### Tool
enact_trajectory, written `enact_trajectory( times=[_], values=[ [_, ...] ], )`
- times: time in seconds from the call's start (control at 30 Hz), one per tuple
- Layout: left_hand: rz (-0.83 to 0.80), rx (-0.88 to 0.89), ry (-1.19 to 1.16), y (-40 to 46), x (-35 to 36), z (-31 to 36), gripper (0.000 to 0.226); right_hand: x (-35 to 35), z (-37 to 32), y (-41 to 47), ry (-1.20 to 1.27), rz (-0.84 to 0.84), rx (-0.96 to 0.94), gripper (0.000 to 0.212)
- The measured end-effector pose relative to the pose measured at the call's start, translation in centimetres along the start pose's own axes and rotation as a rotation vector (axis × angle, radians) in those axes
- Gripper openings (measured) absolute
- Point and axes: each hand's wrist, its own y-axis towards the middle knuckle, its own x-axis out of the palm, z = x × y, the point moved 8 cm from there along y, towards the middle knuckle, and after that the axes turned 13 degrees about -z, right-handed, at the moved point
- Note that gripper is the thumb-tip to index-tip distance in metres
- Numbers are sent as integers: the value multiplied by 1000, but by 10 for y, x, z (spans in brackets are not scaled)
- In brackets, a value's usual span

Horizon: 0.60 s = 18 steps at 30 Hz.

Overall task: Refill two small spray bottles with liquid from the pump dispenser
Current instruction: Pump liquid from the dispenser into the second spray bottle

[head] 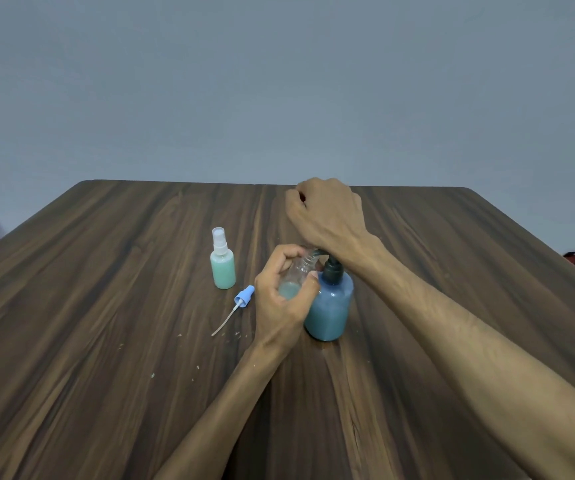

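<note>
Big dark wood-grain table (106, 341) takes up most of the view, plain grey wall behind it. Biggest container is the round translucent blue pump dispenser with a dark pump head (329, 306), standing upright near the middle of the table and close to full of cloudy blue liquid. The right hand (327, 216) hovers above it, fingers curled in a loose fist with nothing in it, the wrist down on the pump top. The left hand (281, 299) grips a small clear plastic spray bottle with its top off (300, 275), held right against the dispenser with its open neck at the spout (just a little pale green liquid at the bottom). To the left stands a second small spray bottle with a clear cap (222, 259), nearly full of mint-green liquid. Between them lies a blue spray top with a white dip tube (241, 301), flat on the table.
</note>
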Motion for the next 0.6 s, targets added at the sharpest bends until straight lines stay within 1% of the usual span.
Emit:
enact_trajectory(
  times=[0.07, 0.2, 0.37, 0.5, 0.6],
  values=[
    [4, 11, -5, 0, -1, 1, 21, -4, 0, 2, 9, 36, -12, 41],
    [-10, 3, -9, 1, 1, -1, 22, 9, 5, -2, -30, -28, 10, 40],
    [13, 6, -34, 0, 0, -1, 18, 2, 6, 3, -5, -7, 21, 41],
    [1, 0, -34, 0, 1, -1, 17, 13, 6, 0, -55, -66, 28, 40],
    [13, 8, -37, -1, 0, -1, 19, 2, 5, 4, -41, -21, 26, 34]
  ],
)
